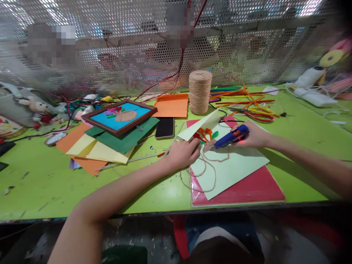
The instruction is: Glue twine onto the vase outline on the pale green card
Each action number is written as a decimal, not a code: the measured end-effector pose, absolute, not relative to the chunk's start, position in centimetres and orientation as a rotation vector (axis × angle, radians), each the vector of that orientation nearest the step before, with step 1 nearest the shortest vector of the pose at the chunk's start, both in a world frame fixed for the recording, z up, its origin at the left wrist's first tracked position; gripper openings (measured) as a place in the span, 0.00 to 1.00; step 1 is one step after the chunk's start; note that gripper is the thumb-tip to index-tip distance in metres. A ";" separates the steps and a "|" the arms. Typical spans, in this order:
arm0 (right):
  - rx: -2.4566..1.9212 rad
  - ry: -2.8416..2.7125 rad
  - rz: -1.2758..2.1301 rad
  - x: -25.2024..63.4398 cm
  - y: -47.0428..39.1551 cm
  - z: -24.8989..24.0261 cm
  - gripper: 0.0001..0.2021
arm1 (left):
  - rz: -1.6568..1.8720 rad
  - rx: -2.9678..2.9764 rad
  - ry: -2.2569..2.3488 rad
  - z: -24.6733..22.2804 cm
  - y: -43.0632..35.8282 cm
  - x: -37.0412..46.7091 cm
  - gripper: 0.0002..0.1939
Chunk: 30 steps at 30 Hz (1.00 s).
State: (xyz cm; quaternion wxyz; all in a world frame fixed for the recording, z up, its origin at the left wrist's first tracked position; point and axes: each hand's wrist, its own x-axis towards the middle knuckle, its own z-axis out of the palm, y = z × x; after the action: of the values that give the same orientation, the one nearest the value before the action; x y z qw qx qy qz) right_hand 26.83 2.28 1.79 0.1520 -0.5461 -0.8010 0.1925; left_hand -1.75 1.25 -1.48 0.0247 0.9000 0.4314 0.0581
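In my right hand (253,135) is a blue glue gun (232,136), its nozzle pointing left and down at a small patch of coiled twine (210,145). The patch lies on a pale green sheet of paper (228,170), below orange and red pipe-cleaner flowers (205,134) and a green leaf shape (215,134). My left hand (184,153) rests at the sheet's left edge, its fingers closed at the twine (215,179) beside the patch; the fingertips are partly hidden. Loose loops of the twine trail across the paper. Part of the sheet (205,124) is folded up behind the flowers.
A red folder (239,189) lies under the sheet. Behind stand a twine spool (200,92), scissors (257,113) and pipe cleaners (244,97). Leftward are a phone (164,128), a framed craft picture (121,116), coloured papers (96,146) and a stuffed toy (37,109). A perforated metal screen (132,58) borders the table.
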 end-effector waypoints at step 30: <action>-1.872 -2.038 0.524 28.7 1.6 1.9 0.13 | 0.219 2.758 1.323 -1.5 1.1 -1.7 0.17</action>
State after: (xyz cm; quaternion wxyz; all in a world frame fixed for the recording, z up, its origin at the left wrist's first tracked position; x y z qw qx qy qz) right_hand 28.69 1.63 1.88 0.1620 -0.6558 -0.7141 0.1837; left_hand -1.75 1.10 -1.47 0.0374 0.8987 0.4311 0.0714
